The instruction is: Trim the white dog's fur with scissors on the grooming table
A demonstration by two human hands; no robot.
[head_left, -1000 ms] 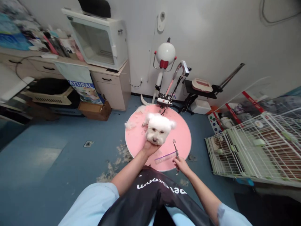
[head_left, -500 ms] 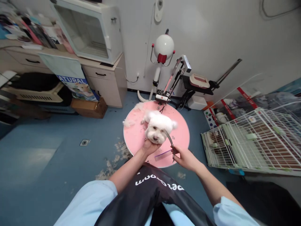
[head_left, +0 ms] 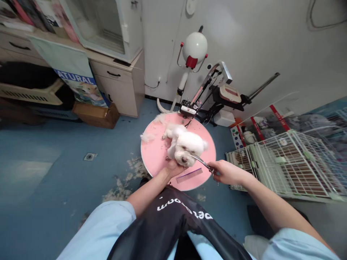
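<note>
A fluffy white dog (head_left: pixel 189 144) is on a round pink grooming table (head_left: pixel 151 155), its head facing me. My left hand (head_left: pixel 174 169) cups the dog's chin from below, fingers closed round it. In my right hand (head_left: pixel 223 172) is a pair of grooming scissors (head_left: pixel 201 160), gripped by the handles. Their blades point left across the dog's muzzle, just below its eye; whether they touch fur I cannot tell. A purple-backed comb (head_left: pixel 189 175) lies on the table below the dog's head.
Tufts of cut fur (head_left: pixel 148 137) lie on the table and the blue floor. Behind it rise a grooming arm (head_left: pixel 207 81) and a dryer with a white round head (head_left: pixel 194 47). A wire cage (head_left: pixel 282 162) stands at right, a cardboard box (head_left: pixel 96 115) and cabinet (head_left: pixel 119 85) at left.
My right hand has moved right, and the scissors have swung from steep to slanting across the muzzle. The dog's head has shifted slightly right and tilted. My left hand stays at its chin.
</note>
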